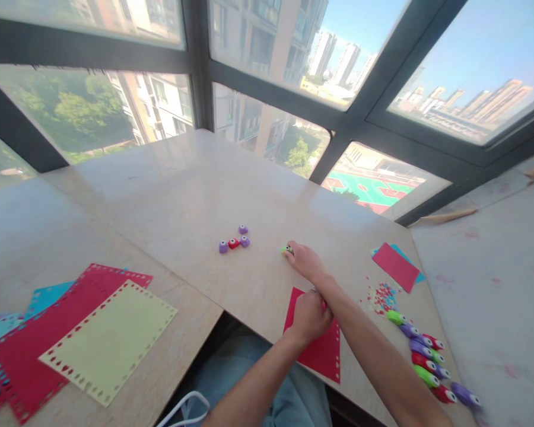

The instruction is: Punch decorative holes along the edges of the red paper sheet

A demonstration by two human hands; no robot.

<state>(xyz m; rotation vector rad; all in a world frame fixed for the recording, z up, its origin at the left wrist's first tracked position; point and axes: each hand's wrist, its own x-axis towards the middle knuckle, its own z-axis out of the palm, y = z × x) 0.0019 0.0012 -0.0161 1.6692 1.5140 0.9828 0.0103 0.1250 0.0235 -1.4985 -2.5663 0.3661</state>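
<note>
My right hand (306, 261) is stretched out over the table, its fingers closed on a small green craft punch (287, 250) with an eye-like spot. Nearer to me, my left hand (310, 315) is curled above a red sheet of paper (324, 356) with small holes along its edge. The right forearm crosses over the left fingertips, so what they hold, if anything, is hidden. Left of the right hand stand three purple punches and a red punch (233, 243), one purple punch (242, 229) set slightly behind the others.
At left lie punched sheets, with a yellow sheet (111, 341) over a red one (48, 326). Several more punches (422, 350) line the right side, beside a scatter of paper bits (383, 298) and a small red card (396, 267). Windows border the table's far side.
</note>
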